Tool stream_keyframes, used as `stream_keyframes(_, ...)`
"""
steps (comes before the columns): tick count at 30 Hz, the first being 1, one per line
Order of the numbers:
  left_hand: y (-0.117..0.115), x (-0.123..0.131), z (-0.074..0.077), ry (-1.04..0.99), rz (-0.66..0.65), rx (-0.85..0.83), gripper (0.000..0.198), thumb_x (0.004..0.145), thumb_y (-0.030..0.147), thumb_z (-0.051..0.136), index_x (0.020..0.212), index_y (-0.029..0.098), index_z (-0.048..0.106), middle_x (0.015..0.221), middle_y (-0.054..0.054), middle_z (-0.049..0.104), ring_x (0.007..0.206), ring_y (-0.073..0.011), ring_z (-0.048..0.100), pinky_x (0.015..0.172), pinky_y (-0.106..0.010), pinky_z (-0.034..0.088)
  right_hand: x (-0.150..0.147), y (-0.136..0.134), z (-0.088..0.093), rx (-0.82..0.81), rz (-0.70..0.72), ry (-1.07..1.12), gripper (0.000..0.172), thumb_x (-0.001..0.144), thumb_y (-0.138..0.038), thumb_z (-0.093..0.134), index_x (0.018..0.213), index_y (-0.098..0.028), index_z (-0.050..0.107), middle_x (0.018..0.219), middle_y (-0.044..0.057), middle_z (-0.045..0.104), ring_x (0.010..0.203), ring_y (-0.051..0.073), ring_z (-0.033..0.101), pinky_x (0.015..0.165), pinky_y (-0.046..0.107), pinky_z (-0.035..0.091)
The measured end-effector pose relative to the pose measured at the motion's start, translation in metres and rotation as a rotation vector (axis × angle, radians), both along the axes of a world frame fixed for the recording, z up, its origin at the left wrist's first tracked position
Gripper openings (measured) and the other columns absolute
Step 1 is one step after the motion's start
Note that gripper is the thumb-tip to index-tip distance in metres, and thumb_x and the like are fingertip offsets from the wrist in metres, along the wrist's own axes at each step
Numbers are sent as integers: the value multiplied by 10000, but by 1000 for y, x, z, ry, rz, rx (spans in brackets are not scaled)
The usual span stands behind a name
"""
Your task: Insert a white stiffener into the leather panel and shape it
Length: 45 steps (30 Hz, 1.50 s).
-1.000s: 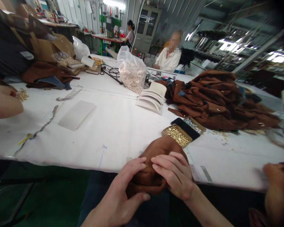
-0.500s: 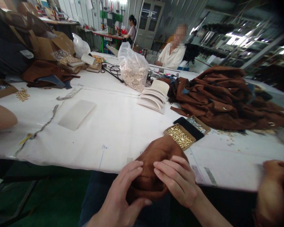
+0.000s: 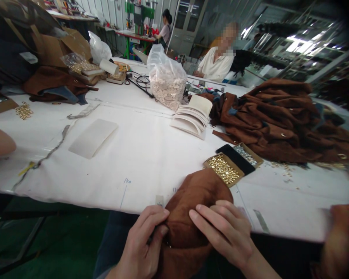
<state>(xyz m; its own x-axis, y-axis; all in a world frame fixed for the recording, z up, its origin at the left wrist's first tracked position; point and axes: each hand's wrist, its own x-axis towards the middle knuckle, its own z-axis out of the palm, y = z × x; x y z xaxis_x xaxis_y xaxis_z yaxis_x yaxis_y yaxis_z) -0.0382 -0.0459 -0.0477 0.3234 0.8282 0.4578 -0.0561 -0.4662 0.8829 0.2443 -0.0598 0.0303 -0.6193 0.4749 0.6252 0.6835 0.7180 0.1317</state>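
A brown suede-like fabric piece (image 3: 189, 217) is bunched over the table's front edge, its near part folded and hanging down. My left hand (image 3: 147, 236) pinches its left side between thumb and fingers; a tiny shiny spot shows on the fabric beside them. My right hand (image 3: 223, 228) grips the right side, its fingers lying over the top and its thumb hidden. Just beyond the fabric stands a small box of gold-coloured metal pieces (image 3: 225, 170), with a box of silver-coloured pieces (image 3: 246, 154) behind it.
A heap of brown garments or bags with eyelets (image 3: 279, 124) covers the far right. Pale sheets (image 3: 192, 116) and a clear bag of beige pieces (image 3: 167, 83) stand mid-table. A flat sheet (image 3: 93, 138) lies left. Other people's arms (image 3: 0, 142) reach in at both sides.
My left thumb has come up against the fingers, closing on the fabric's edge. The near part of the fabric now hangs lower and more open. The view has shifted slightly.
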Motion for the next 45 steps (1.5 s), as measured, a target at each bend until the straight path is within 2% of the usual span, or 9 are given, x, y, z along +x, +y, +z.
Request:
stream_keyframes(6, -1, 0, -3, 88, -15, 10, 525, 1112, 14, 510, 1561, 244, 656, 1365, -132, 712, 1283, -192, 728, 1085, -289, 672, 5, -18, -5, -109, -93, 88, 395, 1172, -28, 493, 1378, -186, 790, 1371, 75, 838, 1092, 205, 808, 1040, 441, 601)
stream_keyframes(11, 1, 6, -5, 115, 47, 85, 403, 1117, 8, 537, 1408, 243, 690, 1407, -96, 786, 1336, -189, 753, 1181, -313, 647, 0, -30, -2, -80, -94, 128, 330, 1091, 61, 591, 1304, -89, 793, 1501, 174, 772, 1191, 261, 812, 1046, 483, 605)
stream_keyframes(15, 0, 5, -10, 61, 114, 152, 447, 1069, -80, 518, 1363, 211, 687, 1195, -84, 812, 1116, -172, 783, 968, -293, 681, -7, -33, 5, -49, -104, 161, 314, 1066, 83, 597, 1246, -84, 793, 1462, 188, 789, 1207, 271, 803, 1064, 508, 592)
stream_keyframes(20, 0, -1, -5, 97, 218, 297, 469, 983, -169, 561, 1281, 167, 696, 1048, -91, 761, 951, -179, 709, 780, -297, 616, -7, -40, 15, -49, -120, 101, 309, 1132, 25, 560, 1292, -111, 787, 1508, 161, 768, 1323, 258, 783, 1188, 495, 570)
stream_keyframes(25, 0, -2, 5, 140, 246, 329, 393, 975, -168, 610, 1156, 173, 685, 935, -62, 727, 852, -158, 676, 718, -269, 568, -10, -44, 35, -220, -38, 107, 396, 1134, -17, 575, 1438, -199, 752, 1472, 97, 793, 1306, 283, 812, 1116, 487, 733)
stream_keyframes(31, -10, -2, 12, 158, 285, 315, 302, 1001, -101, 660, 1011, 199, 630, 808, -3, 643, 711, -124, 604, 640, -252, 478, -24, -37, 60, -121, 45, 46, 229, 1049, 10, 726, 1129, -190, 803, 1463, 131, 787, 1283, 301, 820, 1079, 443, 772)
stream_keyframes(36, -16, -1, 13, 180, 268, 289, 268, 1046, -44, 647, 948, 205, 628, 762, 30, 576, 669, -106, 552, 610, -257, 408, -31, -37, 59, -75, 88, 29, 249, 1024, 27, 735, 900, -187, 710, 1431, 146, 807, 1323, 301, 801, 1119, 473, 751)
stream_keyframes(42, -14, -8, 12, 148, 200, 239, 201, 1062, -7, 672, 1023, 190, 694, 849, 9, 675, 778, -112, 632, 697, -243, 495, -39, -46, 52, -95, 53, 103, 290, 998, 96, 664, 844, -150, 666, 1235, 179, 853, 1287, 270, 812, 1138, 426, 726)
stream_keyframes(45, -8, -14, 21, 121, 103, 235, 297, 1067, 29, 664, 1333, 147, 721, 1280, -119, 776, 1220, -197, 728, 1060, -337, 618, -41, -50, 58, -113, 32, 120, 291, 1000, 83, 648, 876, -180, 664, 1246, 121, 854, 1260, 234, 817, 1109, 379, 733)
